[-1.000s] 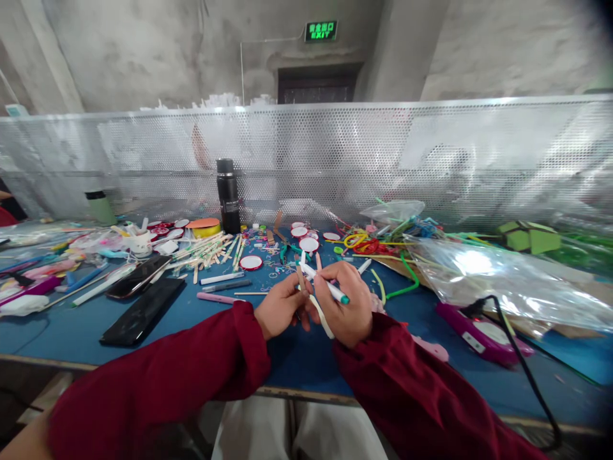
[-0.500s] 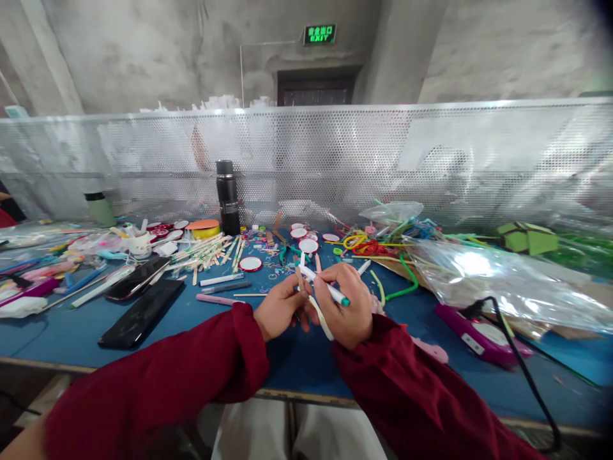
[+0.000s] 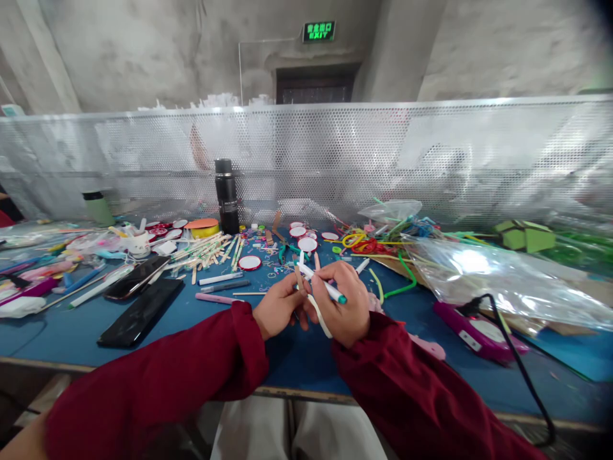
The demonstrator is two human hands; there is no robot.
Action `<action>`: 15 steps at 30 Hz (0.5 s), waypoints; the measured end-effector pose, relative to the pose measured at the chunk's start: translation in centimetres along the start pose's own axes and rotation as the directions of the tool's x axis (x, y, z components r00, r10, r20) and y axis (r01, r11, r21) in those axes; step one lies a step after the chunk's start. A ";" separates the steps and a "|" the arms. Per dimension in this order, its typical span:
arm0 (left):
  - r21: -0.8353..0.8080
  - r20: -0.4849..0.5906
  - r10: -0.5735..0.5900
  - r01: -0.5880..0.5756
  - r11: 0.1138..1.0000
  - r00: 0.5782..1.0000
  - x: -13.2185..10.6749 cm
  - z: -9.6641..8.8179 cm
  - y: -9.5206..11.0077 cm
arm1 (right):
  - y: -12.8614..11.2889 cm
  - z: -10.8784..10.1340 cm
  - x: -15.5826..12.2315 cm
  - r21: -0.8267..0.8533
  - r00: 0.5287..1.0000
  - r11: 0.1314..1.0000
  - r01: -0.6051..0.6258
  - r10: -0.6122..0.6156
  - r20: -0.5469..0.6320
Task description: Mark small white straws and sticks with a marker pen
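Note:
My right hand is closed round a white marker pen with a teal end, its tip pointing up and to the left. My left hand pinches a thin wooden stick and a curved white strip that hangs between both hands. The two hands touch, held just above the blue table near its front edge. Dark red sleeves cover both my forearms.
Two black phones lie to the left. A black bottle stands at the back by a perforated metal screen. Wooden sticks, round red-rimmed discs, pens and coloured wires litter the middle. A clear plastic bag and a purple glue gun with a black cord lie right.
Nothing has moved apart from a slight shift of the view; both hands keep the same hold.

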State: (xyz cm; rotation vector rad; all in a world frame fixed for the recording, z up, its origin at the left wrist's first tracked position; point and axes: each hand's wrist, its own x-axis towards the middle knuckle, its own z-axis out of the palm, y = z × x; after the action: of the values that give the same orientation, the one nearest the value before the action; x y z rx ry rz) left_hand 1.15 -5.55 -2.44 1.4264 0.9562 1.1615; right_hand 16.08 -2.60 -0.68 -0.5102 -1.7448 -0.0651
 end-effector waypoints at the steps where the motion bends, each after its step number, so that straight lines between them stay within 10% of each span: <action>1: 0.003 -0.005 0.004 -0.004 1.000 1.000 0.0 0.0 0.0 | 0.0 0.0 0.0 0.007 1.000 1.000 0.009 -0.009 -0.001; 15: -0.004 -0.002 0.001 -0.001 1.000 1.000 0.0 -0.1 0.0 | 0.1 0.1 -0.1 0.000 1.000 1.000 0.012 -0.012 -0.015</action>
State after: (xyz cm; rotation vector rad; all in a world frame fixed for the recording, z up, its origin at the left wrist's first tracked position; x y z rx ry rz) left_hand 1.09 -5.52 -2.45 1.4228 0.9540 1.1650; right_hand 16.05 -2.50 -0.77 -0.4981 -1.7331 -0.0779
